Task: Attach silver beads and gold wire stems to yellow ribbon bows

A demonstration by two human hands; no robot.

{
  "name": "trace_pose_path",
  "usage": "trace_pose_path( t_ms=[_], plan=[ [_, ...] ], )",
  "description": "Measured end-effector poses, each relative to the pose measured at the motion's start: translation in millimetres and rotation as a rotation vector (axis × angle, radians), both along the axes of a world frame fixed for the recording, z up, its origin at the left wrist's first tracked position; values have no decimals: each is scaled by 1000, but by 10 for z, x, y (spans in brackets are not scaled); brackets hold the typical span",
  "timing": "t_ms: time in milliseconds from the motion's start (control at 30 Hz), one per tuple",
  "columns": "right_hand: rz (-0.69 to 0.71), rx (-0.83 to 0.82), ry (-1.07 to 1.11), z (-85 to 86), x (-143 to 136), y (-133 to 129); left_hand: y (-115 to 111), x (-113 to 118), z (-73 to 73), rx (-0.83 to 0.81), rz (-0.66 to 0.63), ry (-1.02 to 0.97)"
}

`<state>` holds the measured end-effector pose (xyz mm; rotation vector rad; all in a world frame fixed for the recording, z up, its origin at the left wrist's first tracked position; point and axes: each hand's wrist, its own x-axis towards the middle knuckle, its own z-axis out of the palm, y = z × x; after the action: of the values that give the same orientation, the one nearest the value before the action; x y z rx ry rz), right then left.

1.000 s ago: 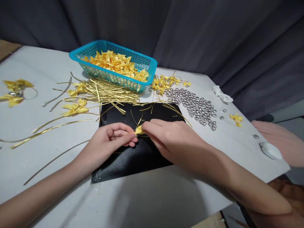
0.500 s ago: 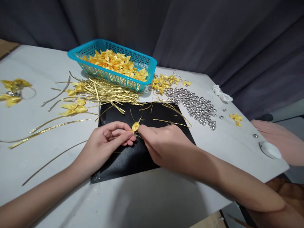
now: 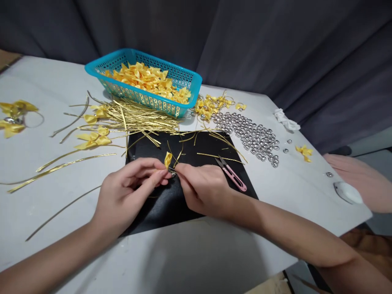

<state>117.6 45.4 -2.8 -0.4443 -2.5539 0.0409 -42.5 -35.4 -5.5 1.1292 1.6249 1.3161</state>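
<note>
Between thumb and fingers my left hand pinches a yellow ribbon bow, its loop standing up above the fingertips. A small silver bead shows just under the bow, by the left fingertips. My right hand is closed, thumb and forefinger pinching a gold tie close to the bow; the fingers partly hide it. Both hands are over a black mat. Pink thread snips lie on the mat beside my right wrist.
A teal basket full of yellow bows stands at the back. Gold ties lie before it, with silver beads and finished-looking bows to its right. More bows lie left. A white object sits near the right edge.
The bow has turned more upright and shifted slightly left with my left hand. My right hand has moved a little left and down, uncovering the thread snips.
</note>
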Motion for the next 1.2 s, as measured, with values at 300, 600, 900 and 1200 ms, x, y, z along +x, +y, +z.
trace_pose_path(
  t_ms=[300, 600, 900, 1200],
  plan=[
    [6, -21, 45, -97, -4, 19, -38, 5, -45, 27, 0, 121],
    [-4, 170, 26, -6, -27, 87, 123, -57, -11, -62, -117, -258],
    [-42, 328, -103, 81, -3, 97, 173, -96, -25, -160, -130, -370],
    [53, 305, -87, 66, -30, 105, 188, -119, -23, -148, -197, -356]
  ],
)
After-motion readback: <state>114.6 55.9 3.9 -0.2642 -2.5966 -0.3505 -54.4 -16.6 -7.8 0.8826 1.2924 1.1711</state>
